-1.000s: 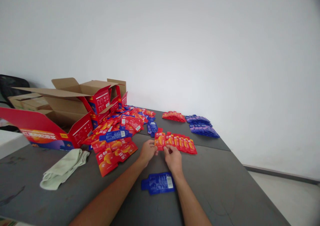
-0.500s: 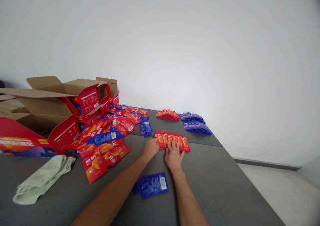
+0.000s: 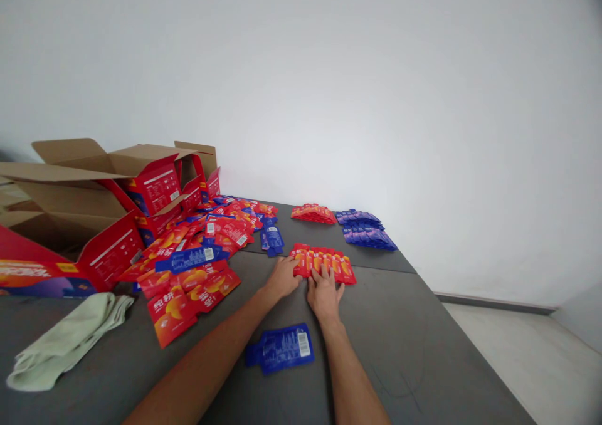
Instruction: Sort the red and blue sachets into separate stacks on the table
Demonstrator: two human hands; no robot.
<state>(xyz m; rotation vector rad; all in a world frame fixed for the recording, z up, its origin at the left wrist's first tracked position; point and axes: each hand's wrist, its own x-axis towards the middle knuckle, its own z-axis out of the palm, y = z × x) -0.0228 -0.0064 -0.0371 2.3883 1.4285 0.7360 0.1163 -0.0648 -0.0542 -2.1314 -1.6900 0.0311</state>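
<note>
Several red packets (image 3: 347, 271) overlap in a row on the grey table. At the row's left end is my left hand (image 3: 283, 278), its fingertips touching the leftmost packet and its fingers partly spread. My right hand (image 3: 323, 292) lies with fingers apart on the lower edge of the middle packets. Between my forearms a blue packet (image 3: 285, 348) rests flat, its barcode at the right. Behind the row are a red stack (image 3: 313, 214) and blue-purple stacks (image 3: 369, 236).
To the left, a loose pile of red and blue packets (image 3: 192, 279) spreads before open red cardboard boxes (image 3: 113, 252). A folded pale green cloth (image 3: 70, 340) lies at the front left. The table edge slopes down on the right, with floor beyond.
My left hand's fingers have opened out against the row's left end. The leftmost packets sit slightly closer to the others. The whole view has shifted a little.
</note>
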